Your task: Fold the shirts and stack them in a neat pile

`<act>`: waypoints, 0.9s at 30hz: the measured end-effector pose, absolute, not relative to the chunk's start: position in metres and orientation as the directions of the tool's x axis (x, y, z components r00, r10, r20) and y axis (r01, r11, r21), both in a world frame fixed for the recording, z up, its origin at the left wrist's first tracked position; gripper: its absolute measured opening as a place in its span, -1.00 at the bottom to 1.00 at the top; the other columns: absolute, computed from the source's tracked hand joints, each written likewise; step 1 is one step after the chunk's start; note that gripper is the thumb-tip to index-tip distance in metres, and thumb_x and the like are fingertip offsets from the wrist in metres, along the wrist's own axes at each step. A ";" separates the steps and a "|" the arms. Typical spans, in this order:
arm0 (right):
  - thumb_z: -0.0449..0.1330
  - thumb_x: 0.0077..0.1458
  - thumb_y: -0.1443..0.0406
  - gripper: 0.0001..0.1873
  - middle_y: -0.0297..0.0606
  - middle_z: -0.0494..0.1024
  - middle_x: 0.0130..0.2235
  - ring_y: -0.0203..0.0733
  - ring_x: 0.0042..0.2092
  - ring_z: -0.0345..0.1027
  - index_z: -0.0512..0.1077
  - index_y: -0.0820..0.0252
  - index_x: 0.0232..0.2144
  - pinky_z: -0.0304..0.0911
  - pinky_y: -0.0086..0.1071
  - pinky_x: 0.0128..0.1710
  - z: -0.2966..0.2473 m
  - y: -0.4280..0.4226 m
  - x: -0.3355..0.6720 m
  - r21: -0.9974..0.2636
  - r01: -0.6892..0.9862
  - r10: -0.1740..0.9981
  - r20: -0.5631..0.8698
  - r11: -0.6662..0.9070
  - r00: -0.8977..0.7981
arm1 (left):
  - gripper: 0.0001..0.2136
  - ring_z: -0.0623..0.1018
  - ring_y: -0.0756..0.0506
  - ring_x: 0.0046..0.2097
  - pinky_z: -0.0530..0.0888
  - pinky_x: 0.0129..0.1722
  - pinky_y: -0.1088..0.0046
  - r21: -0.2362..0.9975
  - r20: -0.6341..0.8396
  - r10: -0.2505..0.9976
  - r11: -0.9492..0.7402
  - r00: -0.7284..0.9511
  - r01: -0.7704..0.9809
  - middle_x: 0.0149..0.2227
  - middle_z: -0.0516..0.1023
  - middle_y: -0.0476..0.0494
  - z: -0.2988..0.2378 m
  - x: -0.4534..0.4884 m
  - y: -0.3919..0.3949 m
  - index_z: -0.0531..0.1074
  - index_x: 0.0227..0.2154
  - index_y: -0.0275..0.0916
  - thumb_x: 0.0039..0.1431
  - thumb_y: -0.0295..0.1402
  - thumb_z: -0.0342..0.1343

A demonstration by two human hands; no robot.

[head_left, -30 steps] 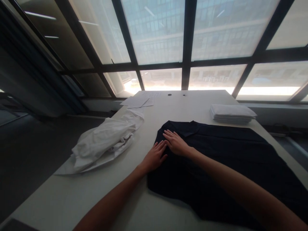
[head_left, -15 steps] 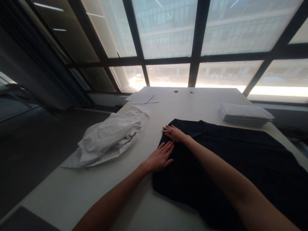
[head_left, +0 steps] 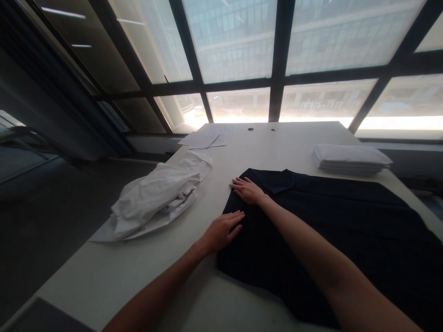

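A dark navy garment (head_left: 346, 212) lies spread flat over the right half of the white table (head_left: 166, 276). What kind of garment it is, I cannot make out. Near its far left corner, my right hand (head_left: 248, 191) rests palm down with the fingers stretched out toward the left edge. Closer to me, my left hand (head_left: 223, 229) lies on the garment's left edge, fingers extended and thumb apart. Neither hand grips the cloth. A small folded flap shows just beyond my right wrist.
A crumpled white cloth (head_left: 155, 198) lies along the table's left side. Behind it are loose paper sheets (head_left: 200, 139). A folded white stack (head_left: 351, 159) sits at the far right. Windows (head_left: 238, 41) rise beyond the table, and a grey object (head_left: 51, 318) shows at the bottom left.
My left hand has drawn slightly back toward me, its fingers closer together. The right hand stays at nearly the same spot on the garment. The view has shifted a little.
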State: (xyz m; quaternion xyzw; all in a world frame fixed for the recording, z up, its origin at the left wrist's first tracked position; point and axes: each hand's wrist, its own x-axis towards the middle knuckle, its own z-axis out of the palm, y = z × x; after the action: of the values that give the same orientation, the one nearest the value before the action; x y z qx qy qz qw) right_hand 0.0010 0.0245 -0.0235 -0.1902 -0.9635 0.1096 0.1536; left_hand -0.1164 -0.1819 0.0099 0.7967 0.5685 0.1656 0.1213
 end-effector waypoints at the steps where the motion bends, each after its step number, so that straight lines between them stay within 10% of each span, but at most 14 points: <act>1: -0.11 0.42 0.17 -0.50 -0.20 0.19 0.38 -0.12 0.41 -0.04 0.26 0.06 0.32 -0.18 -0.05 0.38 -0.023 0.024 0.001 -0.267 0.338 0.404 0.252 0.902 -0.879 | -0.64 0.50 -0.12 0.19 0.40 0.21 0.29 0.417 0.168 0.959 -0.279 0.228 0.865 0.18 0.50 -0.13 0.013 -0.116 -0.176 0.41 0.19 -0.16 0.41 -0.32 -0.04; 7: -0.13 0.42 0.17 -0.48 -0.20 0.16 0.40 -0.14 0.42 -0.07 0.22 0.08 0.34 -0.19 -0.06 0.38 -0.023 0.024 0.002 -0.255 0.363 0.421 0.231 0.896 -0.877 | -0.60 0.36 -0.19 0.31 0.27 0.31 0.19 0.357 0.316 0.949 -0.105 -0.014 0.928 0.27 0.38 -0.31 -0.001 -0.118 -0.131 0.38 0.20 -0.37 0.37 -0.43 -0.09; 14: -0.16 0.42 0.13 -0.44 -0.18 0.10 0.42 -0.10 0.44 -0.16 0.15 0.08 0.37 -0.27 0.03 0.39 -0.027 0.025 -0.002 -0.233 0.422 0.471 0.235 0.876 -0.850 | -0.47 0.04 -0.27 0.44 0.11 0.35 -0.03 0.140 0.145 0.988 -0.070 0.050 0.988 0.43 0.03 -0.34 -0.031 -0.124 -0.127 0.04 0.39 -0.36 0.44 -0.27 -0.18; 27: -0.13 0.38 0.02 -0.39 -0.20 0.01 0.44 0.04 0.45 -0.25 0.15 0.06 0.37 -0.36 0.18 0.37 -0.025 0.021 -0.001 -0.255 0.586 0.633 0.185 0.769 -0.751 | -0.45 0.02 -0.25 0.44 0.09 0.37 0.03 0.129 0.116 0.992 -0.073 0.058 0.989 0.44 -0.01 -0.35 -0.027 -0.123 -0.127 0.01 0.40 -0.40 0.42 -0.29 -0.19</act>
State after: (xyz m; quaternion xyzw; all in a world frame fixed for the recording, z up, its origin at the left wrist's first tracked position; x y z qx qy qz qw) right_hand -0.0006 0.0208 -0.0253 -0.3272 -0.9314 0.0907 0.1314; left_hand -0.1231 -0.1271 -0.0271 0.7272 0.6808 0.0869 0.0076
